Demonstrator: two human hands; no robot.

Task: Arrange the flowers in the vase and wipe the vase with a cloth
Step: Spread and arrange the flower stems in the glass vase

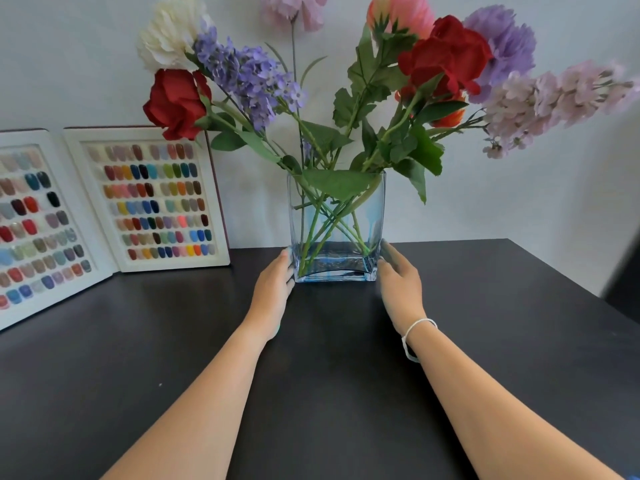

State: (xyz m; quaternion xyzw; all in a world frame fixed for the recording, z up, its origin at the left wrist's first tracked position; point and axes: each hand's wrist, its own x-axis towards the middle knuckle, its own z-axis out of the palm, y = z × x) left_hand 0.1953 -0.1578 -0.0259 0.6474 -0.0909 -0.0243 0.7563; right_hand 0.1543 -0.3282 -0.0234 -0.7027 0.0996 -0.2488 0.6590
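Note:
A clear blue-tinted rectangular glass vase (372, 216) stands on the dark table (138, 358) near the wall. Several artificial flowers (446, 57) fill it: red roses, purple and pink sprays, a white bloom, with green stems crossing inside the glass. My left hand (275, 282) lies flat by the vase's lower left corner, fingers extended and touching or almost touching the glass. My right hand (401, 278) is at the lower right corner, fingers spread, slightly blurred. Neither hand grips anything. No cloth is in view.
An open white display book (221, 202) of coloured nail samples leans against the wall at the left, close to the vase. The wall stands right behind the vase. The table's right edge (568, 282) runs diagonally at the right.

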